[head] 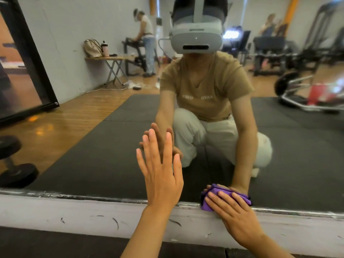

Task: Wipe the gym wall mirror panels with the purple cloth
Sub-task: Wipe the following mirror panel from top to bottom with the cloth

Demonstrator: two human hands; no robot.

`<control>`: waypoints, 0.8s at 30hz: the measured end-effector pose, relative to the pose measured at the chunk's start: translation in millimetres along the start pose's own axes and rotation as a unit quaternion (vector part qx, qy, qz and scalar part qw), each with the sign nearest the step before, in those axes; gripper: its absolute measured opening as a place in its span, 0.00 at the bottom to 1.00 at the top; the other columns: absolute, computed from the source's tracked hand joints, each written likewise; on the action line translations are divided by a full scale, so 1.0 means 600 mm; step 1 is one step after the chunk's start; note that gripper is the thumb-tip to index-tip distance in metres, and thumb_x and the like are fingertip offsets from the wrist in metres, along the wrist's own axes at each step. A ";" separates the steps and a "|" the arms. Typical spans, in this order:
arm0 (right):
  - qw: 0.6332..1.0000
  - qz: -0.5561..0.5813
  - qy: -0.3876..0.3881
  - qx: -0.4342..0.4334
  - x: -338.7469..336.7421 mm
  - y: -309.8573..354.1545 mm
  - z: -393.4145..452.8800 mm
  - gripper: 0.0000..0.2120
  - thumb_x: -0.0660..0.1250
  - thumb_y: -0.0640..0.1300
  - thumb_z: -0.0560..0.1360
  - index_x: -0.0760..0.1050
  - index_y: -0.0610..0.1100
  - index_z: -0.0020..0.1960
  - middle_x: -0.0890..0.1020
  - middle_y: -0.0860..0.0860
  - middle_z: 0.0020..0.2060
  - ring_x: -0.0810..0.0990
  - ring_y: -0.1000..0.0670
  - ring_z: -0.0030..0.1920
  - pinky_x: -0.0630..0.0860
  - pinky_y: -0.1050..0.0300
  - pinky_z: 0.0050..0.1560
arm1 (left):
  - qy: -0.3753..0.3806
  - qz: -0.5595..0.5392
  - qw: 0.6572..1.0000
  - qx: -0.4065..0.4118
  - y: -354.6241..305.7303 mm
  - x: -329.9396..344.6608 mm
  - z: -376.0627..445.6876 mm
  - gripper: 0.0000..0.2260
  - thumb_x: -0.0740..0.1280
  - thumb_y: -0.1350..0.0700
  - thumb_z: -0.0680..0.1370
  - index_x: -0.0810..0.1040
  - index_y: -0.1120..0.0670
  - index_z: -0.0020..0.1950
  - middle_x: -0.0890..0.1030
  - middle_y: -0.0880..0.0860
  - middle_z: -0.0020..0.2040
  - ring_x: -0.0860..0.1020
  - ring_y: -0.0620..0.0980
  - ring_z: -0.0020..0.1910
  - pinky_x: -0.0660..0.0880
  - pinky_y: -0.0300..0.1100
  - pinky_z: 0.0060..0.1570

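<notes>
1. Purple cloth (226, 197), a bunched wad of soft fabric, sits at the very bottom of the large glass wall mirror panel (93, 155), pressed against the glass just above its metal bottom edge strip (74, 196); part of the cloth hangs over onto the scuffed white painted base ledge (65, 213).
2. Right hand (236, 213) lies flat over the cloth with fingers spread and nearly straight, pressing rather than clutching; the pressure looks best kept even across all fingers so the whole wad meets the glass.
3. Left hand (160, 172) holds nothing; its palm and straight, spread fingers rest on the mirror as a brace; this likely leaves prints, so that patch probably needs a pass of the cloth afterwards.
4. Wiping should run along the bottom strip in overlapping strokes, pushing the cloth into the corner where glass meets frame, since grime tends to gather there.
5. Cloth should stay off the dirty ledge where possible, lest it smear marks back onto the glass.
</notes>
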State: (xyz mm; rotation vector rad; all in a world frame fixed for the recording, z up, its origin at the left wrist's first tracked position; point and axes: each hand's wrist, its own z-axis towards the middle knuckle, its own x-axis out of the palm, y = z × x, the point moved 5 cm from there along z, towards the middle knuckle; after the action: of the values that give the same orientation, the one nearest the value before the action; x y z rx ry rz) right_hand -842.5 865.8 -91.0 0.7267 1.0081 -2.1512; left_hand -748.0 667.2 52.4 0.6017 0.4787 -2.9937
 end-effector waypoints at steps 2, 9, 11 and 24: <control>1.000 0.009 0.011 0.007 0.003 0.001 -0.003 0.26 0.35 0.43 0.85 0.44 0.49 0.83 0.45 0.52 0.83 0.45 0.50 0.82 0.39 0.50 0.81 | 0.012 -0.012 1.000 -0.005 -0.004 0.008 -0.003 0.30 0.54 0.49 0.84 0.44 0.49 0.83 0.39 0.53 0.83 0.43 0.57 0.82 0.39 0.53 0.79; 0.999 -0.006 -0.008 0.033 -0.016 0.013 0.004 0.27 0.38 0.40 0.85 0.43 0.49 0.83 0.45 0.52 0.83 0.45 0.51 0.82 0.41 0.49 0.81 | -0.012 -0.056 0.995 -0.080 -0.042 0.022 -0.006 0.29 0.50 0.44 0.85 0.43 0.51 0.83 0.38 0.53 0.82 0.41 0.58 0.81 0.39 0.55 0.79; 0.998 -0.008 -0.032 0.059 -0.019 0.020 0.008 0.34 0.51 0.39 0.80 0.44 0.49 0.83 0.45 0.52 0.83 0.45 0.51 0.82 0.41 0.49 0.81 | -0.021 -0.074 0.991 -0.111 -0.058 0.028 -0.008 0.30 0.50 0.44 0.85 0.42 0.52 0.83 0.39 0.54 0.82 0.41 0.58 0.81 0.38 0.54 0.79; 0.956 0.087 -0.153 0.236 -0.035 0.014 0.046 0.34 0.57 0.42 0.81 0.45 0.49 0.83 0.47 0.51 0.83 0.47 0.49 0.82 0.42 0.46 0.81 | -0.101 -0.089 0.978 -0.159 -0.089 0.070 -0.017 0.27 0.48 0.48 0.86 0.48 0.62 0.80 0.48 0.69 0.79 0.43 0.62 0.80 0.39 0.53 0.78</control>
State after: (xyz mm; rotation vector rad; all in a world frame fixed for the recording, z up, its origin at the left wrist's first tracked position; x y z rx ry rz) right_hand -828.8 845.9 -64.8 0.6373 0.2578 -2.2753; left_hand -788.7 721.6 42.5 0.2367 1.0167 -2.9942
